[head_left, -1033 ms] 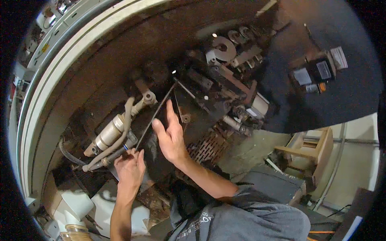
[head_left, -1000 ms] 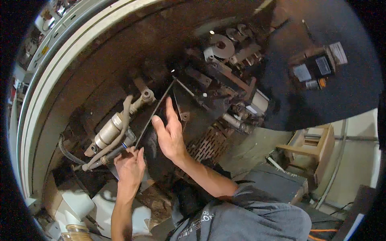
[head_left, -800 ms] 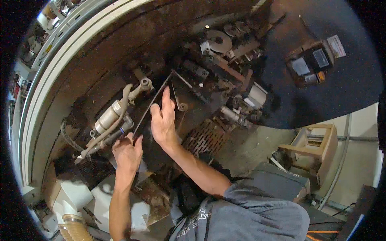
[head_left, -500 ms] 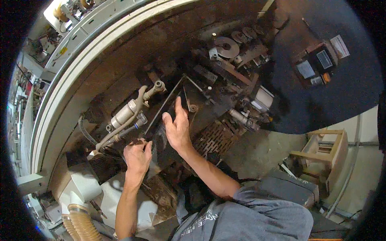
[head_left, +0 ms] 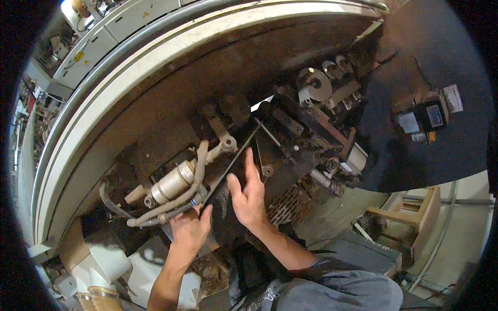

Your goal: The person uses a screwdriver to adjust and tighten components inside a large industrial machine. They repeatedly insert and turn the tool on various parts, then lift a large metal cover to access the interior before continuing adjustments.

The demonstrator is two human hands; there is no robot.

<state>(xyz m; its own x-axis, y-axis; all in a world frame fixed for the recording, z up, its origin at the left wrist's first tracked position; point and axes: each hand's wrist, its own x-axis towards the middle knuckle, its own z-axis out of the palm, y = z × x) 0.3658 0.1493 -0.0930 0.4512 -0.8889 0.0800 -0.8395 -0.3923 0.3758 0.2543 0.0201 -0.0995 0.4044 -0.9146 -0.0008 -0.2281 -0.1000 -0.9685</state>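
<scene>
My left hand point(head_left: 190, 232) is beside the lower end of a thin metal rod point(head_left: 232, 163), its fingers curled and partly hidden and its thumb pointing up. Whether the rod's end lies in its grip I cannot make out. To the right, my right hand point(head_left: 249, 199) is open with the index finger stretched upward and the thumb apart, close by the rod and a second thin strip point(head_left: 258, 150). A metal cylinder point(head_left: 174, 182) with a dusty hose point(head_left: 194, 186) along it lies just beyond my left hand.
A curved pale machine rim point(head_left: 171, 42) arches over the dark, dirty interior. Further right are a round metal disc point(head_left: 315, 84), arms and brackets, and a slotted plate point(head_left: 287, 205). A large black round surface point(head_left: 373, 155) carries small boxes. A wooden frame point(head_left: 410, 215) stands at right, ribbed ducts point(head_left: 98, 295) lower left.
The whole view has shifted, so machine and hands appear lower and further right. Both hands keep nearly the same pose and place by the rod.
</scene>
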